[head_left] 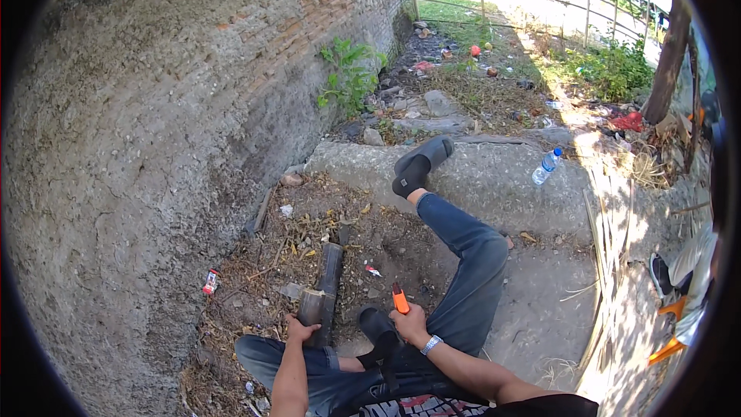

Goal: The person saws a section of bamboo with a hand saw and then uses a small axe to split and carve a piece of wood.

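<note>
Grasping a short, grey-brown, hollow cylinder (311, 306) in the left hand (299, 329), low between the legs and just beside a longer, dark, rounded length (332, 266); clasping an orange-handled tool with a dark tip (400, 301) in the right hand (414, 325), apart from the cylinder. Best to brace the cylinder firmly before bringing the tool in, aiming clear of fingers and shins.

Tan-rimmed dk tube (311, 309) in L hand (302, 329), orange tool (400, 303) in R hand (411, 323).

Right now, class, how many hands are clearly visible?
2: the left hand on a bamboo piece, the right hand holding an orange tool. Others may be hidden.
</note>
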`<state>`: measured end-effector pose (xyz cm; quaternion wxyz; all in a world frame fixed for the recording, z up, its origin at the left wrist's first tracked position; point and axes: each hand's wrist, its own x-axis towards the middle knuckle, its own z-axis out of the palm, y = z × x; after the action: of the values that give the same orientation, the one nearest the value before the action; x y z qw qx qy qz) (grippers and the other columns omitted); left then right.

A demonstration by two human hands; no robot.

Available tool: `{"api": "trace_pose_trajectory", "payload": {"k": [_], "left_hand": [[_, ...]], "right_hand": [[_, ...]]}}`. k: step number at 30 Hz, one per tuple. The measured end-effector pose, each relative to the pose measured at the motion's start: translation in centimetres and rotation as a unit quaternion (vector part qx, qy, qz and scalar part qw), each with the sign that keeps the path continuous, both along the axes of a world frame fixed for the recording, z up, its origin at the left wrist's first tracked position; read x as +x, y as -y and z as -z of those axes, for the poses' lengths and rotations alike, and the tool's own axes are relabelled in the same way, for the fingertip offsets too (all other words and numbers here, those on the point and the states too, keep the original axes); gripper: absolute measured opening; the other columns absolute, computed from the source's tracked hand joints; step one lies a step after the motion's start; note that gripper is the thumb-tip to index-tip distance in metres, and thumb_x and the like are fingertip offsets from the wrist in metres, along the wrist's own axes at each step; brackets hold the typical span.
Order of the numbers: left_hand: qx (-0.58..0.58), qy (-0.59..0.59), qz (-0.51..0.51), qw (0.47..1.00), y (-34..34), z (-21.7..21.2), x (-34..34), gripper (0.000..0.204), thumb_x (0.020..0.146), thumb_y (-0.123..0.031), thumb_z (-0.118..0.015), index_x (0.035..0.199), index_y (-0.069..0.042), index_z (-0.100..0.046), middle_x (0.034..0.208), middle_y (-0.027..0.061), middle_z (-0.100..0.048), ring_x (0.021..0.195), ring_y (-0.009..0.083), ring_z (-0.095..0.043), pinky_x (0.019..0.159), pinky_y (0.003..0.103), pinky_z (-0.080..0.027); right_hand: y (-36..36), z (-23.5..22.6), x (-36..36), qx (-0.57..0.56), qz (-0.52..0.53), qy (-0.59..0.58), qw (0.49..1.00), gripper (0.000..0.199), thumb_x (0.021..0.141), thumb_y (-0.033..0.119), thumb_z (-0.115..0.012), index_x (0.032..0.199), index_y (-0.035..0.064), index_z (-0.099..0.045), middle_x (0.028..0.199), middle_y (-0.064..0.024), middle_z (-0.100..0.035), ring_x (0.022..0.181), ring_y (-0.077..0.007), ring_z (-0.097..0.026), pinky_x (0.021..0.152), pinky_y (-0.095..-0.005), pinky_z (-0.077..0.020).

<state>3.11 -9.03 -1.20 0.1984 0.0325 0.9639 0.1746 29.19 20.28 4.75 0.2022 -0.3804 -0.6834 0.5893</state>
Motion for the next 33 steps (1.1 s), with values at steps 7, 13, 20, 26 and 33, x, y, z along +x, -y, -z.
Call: {"api": "trace_pose_trajectory", "payload": {"k": [7, 13, 20, 26, 33], "left_hand": [[0.020, -0.021, -0.001, 1.000, -1.2, -0.4, -0.5, 0.118, 0.056, -0.041, -0.105, 0.141, -0.002, -0.034, 0.134, 0.0300, -0.064, 0.124, 0.0429, -0.065, 0.109, 0.047, -0.052], [0.008, -0.007, -0.013, 1.000, -0.5, -0.7, -0.3, 0.121, 0.055, -0.041, -0.105, 0.143, -0.001, -0.034, 0.134, 0.0293, -0.064, 0.126, 0.0401, -0.065, 0.110, 0.045, -0.052], [0.005, -0.010, -0.026, 1.000, -1.2, -1.2, -0.7, 0.118, 0.057, -0.042, -0.105, 0.144, 0.003, -0.040, 0.140, 0.0269, -0.062, 0.130, 0.0378, -0.064, 0.113, 0.044, -0.051], [-0.010, -0.010, -0.018, 1.000, -0.2, -1.0, -0.1, 0.127, 0.055, -0.044, -0.105, 0.149, 0.003, -0.034, 0.137, 0.0277, -0.064, 0.128, 0.0402, -0.065, 0.112, 0.046, -0.051], [-0.010, -0.007, -0.042, 0.999, -0.6, -0.7, -0.4, 0.126, 0.054, -0.045, -0.106, 0.145, 0.002, -0.032, 0.141, 0.0293, -0.060, 0.131, 0.0411, -0.062, 0.113, 0.046, -0.051]], "right_hand": [[-0.4, -0.3, -0.5, -0.041, 0.029, 0.002, 0.999, 0.020, 0.085, 0.017, -0.076, 0.080, 0.0004, -0.067, 0.060, -0.0054, -0.065, 0.056, -0.0162, -0.067, 0.054, -0.0370, -0.0503], [0.2, 0.1, -0.1, -0.056, 0.015, 0.020, 0.998, 0.020, 0.081, 0.019, -0.078, 0.082, 0.0006, -0.070, 0.062, -0.0095, -0.067, 0.057, -0.0223, -0.070, 0.058, -0.0400, -0.0533], [-0.3, -0.3, -0.6, -0.029, 0.005, 0.011, 1.000, 0.020, 0.082, 0.019, -0.077, 0.080, 0.0006, -0.069, 0.062, -0.0077, -0.068, 0.056, -0.0195, -0.068, 0.058, -0.0388, -0.0530], [0.3, 0.1, 0.0, -0.035, 0.002, 0.023, 0.999, 0.019, 0.083, 0.018, -0.077, 0.081, 0.0005, -0.069, 0.063, -0.0080, -0.068, 0.056, -0.0188, -0.068, 0.057, -0.0374, -0.0523], [-0.1, -0.4, -0.3, -0.068, -0.016, 0.052, 0.996, 0.030, 0.078, 0.027, -0.080, 0.084, -0.0003, -0.069, 0.075, -0.0199, -0.071, 0.073, -0.0378, -0.071, 0.071, -0.0482, -0.0544]]}}
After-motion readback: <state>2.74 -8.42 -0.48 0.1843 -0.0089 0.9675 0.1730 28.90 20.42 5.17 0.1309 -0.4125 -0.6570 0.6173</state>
